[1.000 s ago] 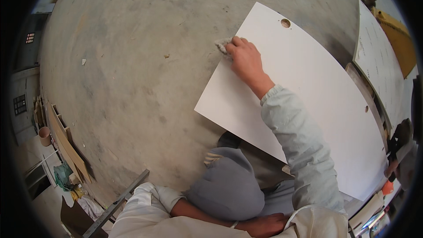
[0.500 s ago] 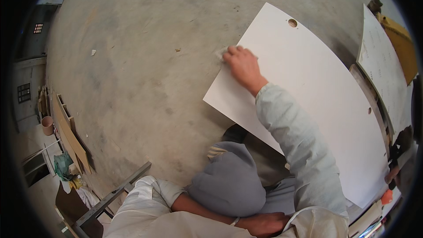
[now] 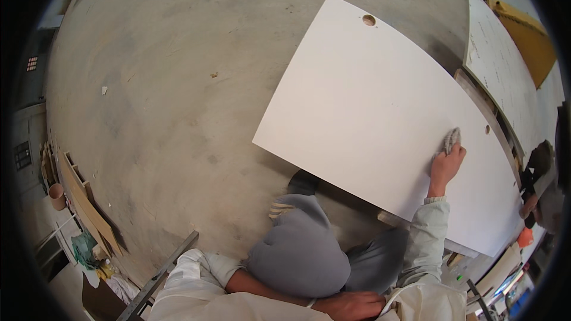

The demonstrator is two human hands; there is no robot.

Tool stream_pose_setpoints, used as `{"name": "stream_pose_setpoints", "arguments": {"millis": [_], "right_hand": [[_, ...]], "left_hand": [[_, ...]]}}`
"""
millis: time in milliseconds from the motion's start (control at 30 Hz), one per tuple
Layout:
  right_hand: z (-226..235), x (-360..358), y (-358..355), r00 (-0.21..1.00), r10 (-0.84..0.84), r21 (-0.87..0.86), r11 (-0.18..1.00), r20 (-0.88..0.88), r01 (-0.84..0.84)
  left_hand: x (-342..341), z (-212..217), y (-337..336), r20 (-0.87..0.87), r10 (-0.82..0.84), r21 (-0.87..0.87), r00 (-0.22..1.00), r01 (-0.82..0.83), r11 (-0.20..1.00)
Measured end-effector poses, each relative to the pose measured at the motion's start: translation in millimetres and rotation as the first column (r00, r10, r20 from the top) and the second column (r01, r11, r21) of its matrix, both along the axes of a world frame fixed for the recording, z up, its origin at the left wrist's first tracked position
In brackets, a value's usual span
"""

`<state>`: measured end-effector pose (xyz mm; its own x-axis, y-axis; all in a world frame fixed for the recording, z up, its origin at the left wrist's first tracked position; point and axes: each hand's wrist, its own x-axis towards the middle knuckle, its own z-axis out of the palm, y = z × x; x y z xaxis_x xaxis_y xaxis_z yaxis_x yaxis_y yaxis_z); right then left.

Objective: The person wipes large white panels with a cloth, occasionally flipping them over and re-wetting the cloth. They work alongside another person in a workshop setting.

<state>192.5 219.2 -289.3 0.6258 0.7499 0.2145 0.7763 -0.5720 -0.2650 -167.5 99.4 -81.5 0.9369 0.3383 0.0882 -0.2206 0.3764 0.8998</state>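
A large white panel [image 3: 351, 101] lies in front of me, with a round hole near its far corner and a smaller hole near its right edge. On its right part, my right hand [image 3: 447, 166] is closed on a crumpled grey cloth [image 3: 452, 139] resting against the white surface. My left hand [image 3: 355, 305] lies across my lap by the front of my top, low in the picture; its fingers are mostly hidden, so their grip does not show.
Another white board [image 3: 498, 62] leans at the far right beside a yellow-brown piece [image 3: 523, 38]. A grey metal bar [image 3: 163, 273] stands close on my left. Brown boards [image 3: 89, 199] and a reddish pot [image 3: 57, 197] are at the far left. Another person's hand [image 3: 529, 207] shows at the right edge.
My right hand has gone from the panel's left edge across to its right part with the cloth. The whole view has shifted slightly. My left hand stays in my lap.
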Motion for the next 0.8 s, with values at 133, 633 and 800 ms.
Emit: {"name": "stream_pose_setpoints", "arguments": {"millis": [133, 633, 800], "right_hand": [[-8, -28, 36, 0.959, -0.253, -0.032, 0.965, 0.124, 0.259], [3, 47, 29, 0.858, -0.511, 0.053, 0.859, 0.047, 0.509], [-11, -218, 78, 0.688, 0.720, 0.192, 0.691, -0.094, -0.697]], "left_hand": [[-4, -1, 4, 0.010, -0.066, 0.021, 0.998, 0.065, 0.998], [-5, 20, 24, -0.185, -0.311, -0.107, 0.932, 0.295, 0.949], [40, 41, 37, -0.263, -0.272, 0.044, 0.926, 0.294, 0.955]]}}
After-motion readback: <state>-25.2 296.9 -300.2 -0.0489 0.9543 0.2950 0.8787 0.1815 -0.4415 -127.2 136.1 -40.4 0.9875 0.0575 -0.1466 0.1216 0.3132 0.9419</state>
